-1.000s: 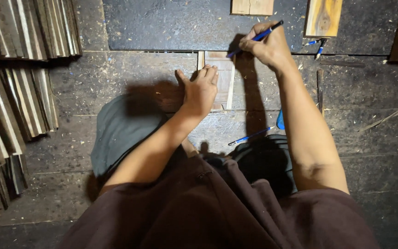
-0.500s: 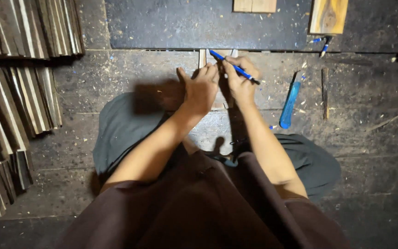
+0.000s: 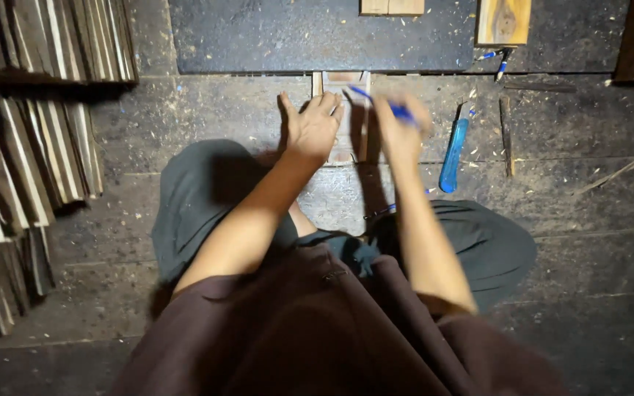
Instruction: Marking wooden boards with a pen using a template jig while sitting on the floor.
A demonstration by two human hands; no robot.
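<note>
Your left hand (image 3: 315, 126) lies flat, fingers spread and holding nothing, pressing down the small wooden piece (image 3: 345, 117) that sits in the middle of the floor against the near edge of the dark mat (image 3: 273, 37); half a second ago its fingers were curled closer together on the same piece. Just right of it, your right hand (image 3: 399, 132) is blurred but grips a blue pen (image 3: 383, 103), now raised a little over the wood rather than laid low across it as before. Further right, a blue-handled tool (image 3: 452, 155) rests on the planks, unmoved, with a thin dark rod (image 3: 506, 136) beside it. At the far left, stacks of wooden slats (image 3: 31, 132) line the floor. The plank floor (image 3: 596, 242) is worn and strewn with shavings; a wooden block (image 3: 503, 20) lies on the mat at far right.
</note>
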